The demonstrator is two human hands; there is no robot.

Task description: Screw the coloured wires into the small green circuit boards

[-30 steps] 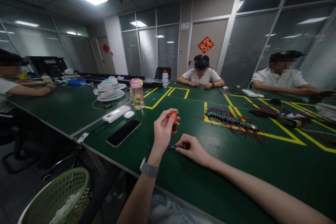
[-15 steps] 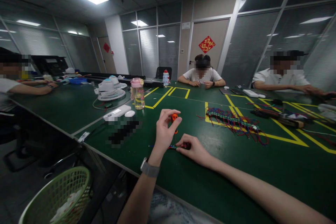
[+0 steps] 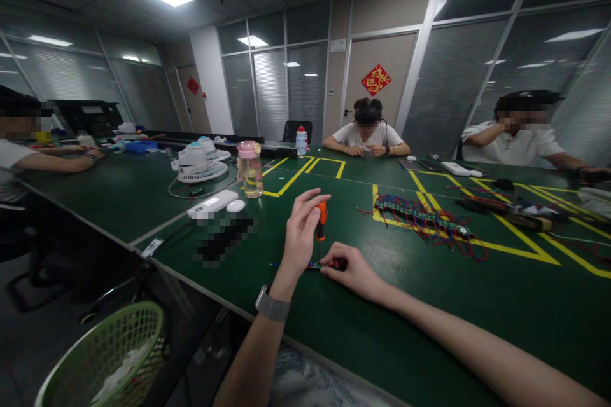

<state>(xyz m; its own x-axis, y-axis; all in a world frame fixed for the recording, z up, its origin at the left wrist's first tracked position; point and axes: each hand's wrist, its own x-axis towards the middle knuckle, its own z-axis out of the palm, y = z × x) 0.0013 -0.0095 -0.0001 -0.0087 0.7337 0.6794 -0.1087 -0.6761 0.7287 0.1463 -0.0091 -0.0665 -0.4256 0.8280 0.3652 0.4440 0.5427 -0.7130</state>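
Note:
An orange and black screwdriver (image 3: 321, 221) stands upright between the thumb and fingers of my left hand (image 3: 301, 232). Its thin shaft points down at a small green circuit board (image 3: 314, 266) lying on the table. My right hand (image 3: 351, 269) pinches the right end of that board. Red and dark wires show beneath my right palm, and part of the board is hidden by my fingers. Whether the screwdriver's tip touches a screw is too small to tell.
A row of wired circuit boards (image 3: 420, 219) lies to the right on the green table (image 3: 391, 324). A pink-lidded bottle (image 3: 251, 172), a white power bank (image 3: 213, 204) and white fan parts (image 3: 203, 168) stand to the left. A green basket (image 3: 102, 337) is below. Several people sit around.
My left fingers have opened out and shifted on the screwdriver, showing more of its handle. My right hand stays in place. The person at the right has raised a hand to the head.

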